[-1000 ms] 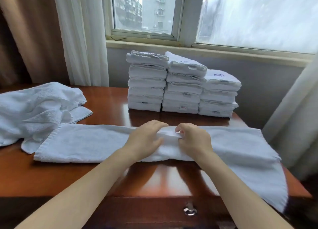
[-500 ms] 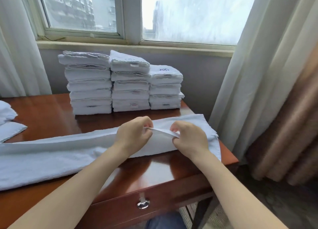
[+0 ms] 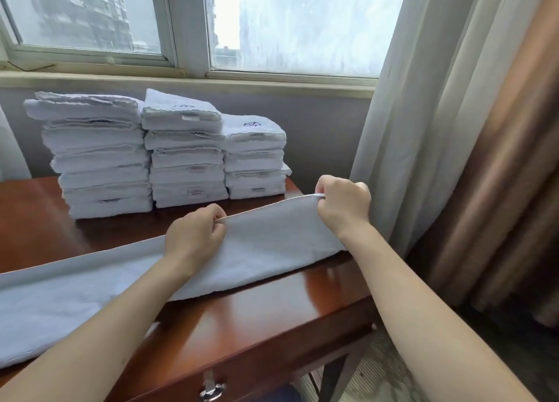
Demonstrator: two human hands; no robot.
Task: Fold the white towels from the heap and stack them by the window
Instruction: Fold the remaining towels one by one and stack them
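A long white towel, folded lengthwise into a strip, lies across the wooden table. My left hand pinches its far edge near the middle. My right hand grips the far edge at the towel's right end and holds it lifted a little off the table. Three stacks of folded white towels stand against the wall under the window, just behind my hands. The heap of loose towels is out of view.
A sheer white curtain and a brown drape hang right beside the table's right edge, close to my right hand. A drawer with a metal pull sits in the table's front. Floor shows at lower right.
My view has swung right, so the heap has left the frame. My hands have slid apart along the towel's far edge: the right one out to the right end, lifting it.
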